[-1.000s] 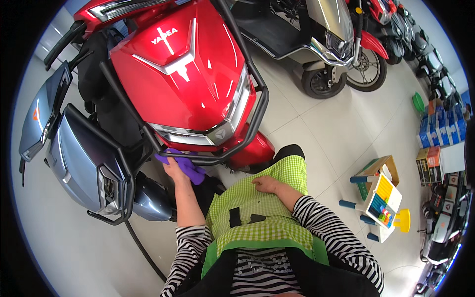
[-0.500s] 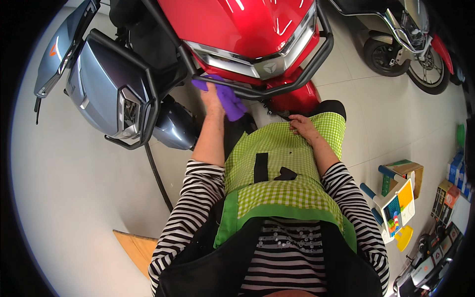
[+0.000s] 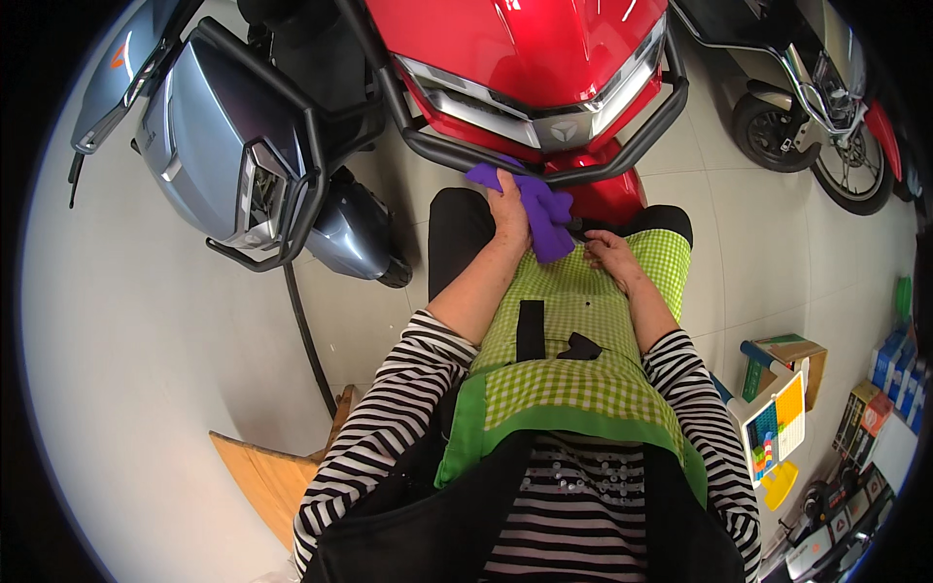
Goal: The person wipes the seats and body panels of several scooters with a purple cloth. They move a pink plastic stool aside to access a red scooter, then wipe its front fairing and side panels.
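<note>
My left hand (image 3: 509, 216) is closed on a purple cloth (image 3: 546, 216) and holds it against the lower run of a black tubular guard bar (image 3: 455, 154). That bar curves round the front of a red scooter (image 3: 486, 49). The loose end of the cloth hangs down above my lap. My right hand (image 3: 612, 257) rests over the green checked apron (image 3: 544, 389), near my right knee, its fingers curled inward. A small dark bit shows by its fingertips, too small to name.
A grey-blue scooter (image 3: 219, 146) with its own black guard stands close on the left. Another two-wheeler (image 3: 826, 126) is at the far right. A small toy table (image 3: 777, 428) with colourful bricks and a cardboard box (image 3: 812, 364) stand on the right. Wooden furniture (image 3: 258, 471) sits at lower left.
My left hand has slid right along the guard bar with the purple cloth. My right hand has shifted slightly right and down. The whole view has moved, so the scooters appear further right.
</note>
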`<state>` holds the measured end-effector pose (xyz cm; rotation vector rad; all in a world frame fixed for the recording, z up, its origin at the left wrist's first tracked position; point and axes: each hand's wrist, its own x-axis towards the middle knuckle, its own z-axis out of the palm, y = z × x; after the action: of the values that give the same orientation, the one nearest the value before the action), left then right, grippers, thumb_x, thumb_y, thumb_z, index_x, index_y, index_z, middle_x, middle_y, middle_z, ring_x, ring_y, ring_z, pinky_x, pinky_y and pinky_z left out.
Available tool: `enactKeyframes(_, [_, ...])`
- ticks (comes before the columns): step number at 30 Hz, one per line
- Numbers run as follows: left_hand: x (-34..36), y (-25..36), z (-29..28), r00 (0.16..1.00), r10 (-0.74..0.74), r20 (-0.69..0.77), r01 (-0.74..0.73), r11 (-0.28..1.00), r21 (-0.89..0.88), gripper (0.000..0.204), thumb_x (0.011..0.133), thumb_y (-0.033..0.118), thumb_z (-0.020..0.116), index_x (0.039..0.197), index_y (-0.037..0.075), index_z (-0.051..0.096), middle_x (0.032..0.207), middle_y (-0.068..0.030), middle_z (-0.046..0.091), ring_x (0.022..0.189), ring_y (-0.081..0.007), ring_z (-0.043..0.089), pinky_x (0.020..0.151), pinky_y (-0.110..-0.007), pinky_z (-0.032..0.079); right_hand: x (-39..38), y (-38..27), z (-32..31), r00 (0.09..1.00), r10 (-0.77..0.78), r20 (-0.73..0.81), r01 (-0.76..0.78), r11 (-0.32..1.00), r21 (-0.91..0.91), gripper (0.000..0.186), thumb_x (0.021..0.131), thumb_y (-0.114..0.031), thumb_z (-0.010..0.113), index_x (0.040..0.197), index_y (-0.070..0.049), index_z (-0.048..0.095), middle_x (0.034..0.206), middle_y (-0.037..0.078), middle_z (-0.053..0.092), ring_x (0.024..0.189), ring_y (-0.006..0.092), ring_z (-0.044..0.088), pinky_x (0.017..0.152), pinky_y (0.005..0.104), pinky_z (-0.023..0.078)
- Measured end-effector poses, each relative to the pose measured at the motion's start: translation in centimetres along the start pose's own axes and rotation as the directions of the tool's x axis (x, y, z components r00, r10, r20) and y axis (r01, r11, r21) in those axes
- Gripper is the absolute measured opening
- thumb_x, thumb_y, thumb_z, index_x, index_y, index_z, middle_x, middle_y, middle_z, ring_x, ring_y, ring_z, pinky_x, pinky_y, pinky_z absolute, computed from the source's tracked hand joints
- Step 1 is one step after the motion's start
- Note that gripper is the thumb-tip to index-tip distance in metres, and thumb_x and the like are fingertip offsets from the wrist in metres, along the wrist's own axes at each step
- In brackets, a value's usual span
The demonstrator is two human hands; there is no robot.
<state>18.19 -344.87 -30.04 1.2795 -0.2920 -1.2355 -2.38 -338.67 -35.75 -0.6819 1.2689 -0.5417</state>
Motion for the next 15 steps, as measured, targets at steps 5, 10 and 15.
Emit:
enactKeyframes(5, [1.4, 0.2, -0.9, 0.993, 0.11, 0.034, -0.111, 0.993, 0.043, 0.045, 0.101, 0.037, 0.05, 0.129, 0.002, 0.048, 0.113, -0.0076, 0.059, 0.098, -0.0181, 0.058, 0.086, -0.034, 0.05, -0.3, 0.3, -0.6, 1.0, 0.008, -0.011, -0.008, 1.0, 0.013, 0.034, 0.095, -0.015, 0.06, 0.128, -0.004, 0.056, 0.101, 0.002, 0.066, 0.086, 0.0132, 0.065, 0.072, 0.0265, 0.051])
enactKeyframes(10, [4.4, 3.9, -2.7, 0.967, 0.256, 0.001, -0.256, 0.967, 0.008, 0.046, 0.102, 0.038, 0.048, 0.131, 0.002, 0.048, 0.117, -0.0096, 0.059, 0.103, -0.0199, 0.058, 0.09, -0.036, 0.049, -0.9, 0.4, -0.9, 0.998, 0.019, -0.052, -0.015, 0.997, 0.072, 0.035, 0.095, -0.016, 0.06, 0.128, -0.006, 0.056, 0.103, 0.003, 0.066, 0.09, 0.0136, 0.065, 0.075, 0.0264, 0.051])
enactKeyframes(15, [7.1, 9.6, -4.6, 0.929, 0.365, -0.066, -0.36, 0.93, 0.072, 0.048, 0.101, 0.045, 0.049, 0.123, 0.003, 0.051, 0.106, -0.0101, 0.061, 0.092, -0.0217, 0.063, 0.08, -0.037, 0.054, -1.0, 0.0, -0.7, 0.998, 0.01, -0.062, -0.007, 0.998, 0.057, 0.038, 0.096, -0.016, 0.057, 0.132, -0.003, 0.054, 0.106, 0.005, 0.066, 0.093, 0.0157, 0.064, 0.078, 0.0288, 0.051])
